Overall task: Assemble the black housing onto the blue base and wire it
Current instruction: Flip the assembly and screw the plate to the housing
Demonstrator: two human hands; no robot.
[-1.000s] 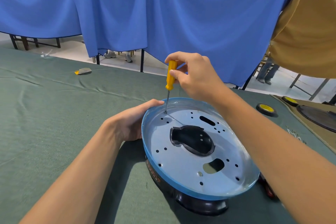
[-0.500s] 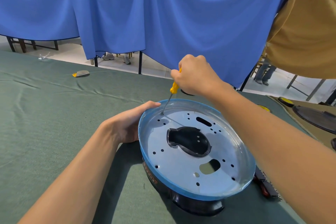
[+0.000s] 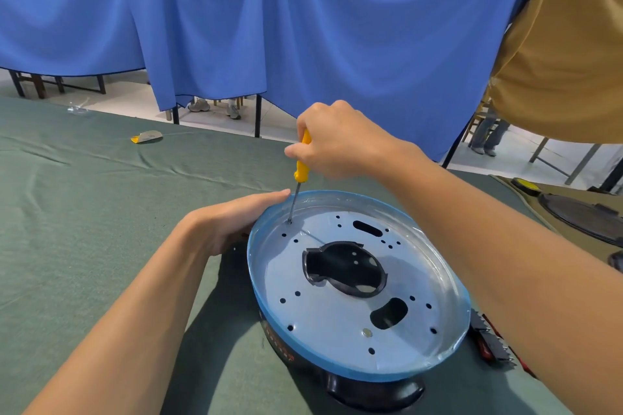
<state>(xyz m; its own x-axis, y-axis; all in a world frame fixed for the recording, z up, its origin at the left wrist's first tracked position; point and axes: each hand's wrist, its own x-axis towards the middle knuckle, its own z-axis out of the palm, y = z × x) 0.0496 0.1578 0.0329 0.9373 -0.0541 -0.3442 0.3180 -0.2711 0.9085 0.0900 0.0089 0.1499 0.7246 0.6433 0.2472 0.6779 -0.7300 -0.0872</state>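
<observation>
Right hand (image 3: 340, 141) grips yellow screwdriver (image 3: 301, 168), tip in a hole of blue base (image 3: 330, 320); left hand (image 3: 229, 222), fingers (image 3: 269, 196) straight, braces the rim, likely against turning.

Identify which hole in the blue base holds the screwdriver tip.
The small hole at the far-left of the blue base, nearest the left hand; the screwdriver touches no other.

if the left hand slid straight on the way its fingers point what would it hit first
Probably the shaft of the screwdriver: the left hand rests against the rim of the blue base, fingers aimed at it. The right hand holds it tip-down. Depth is unclear; it might pass behind.
</observation>
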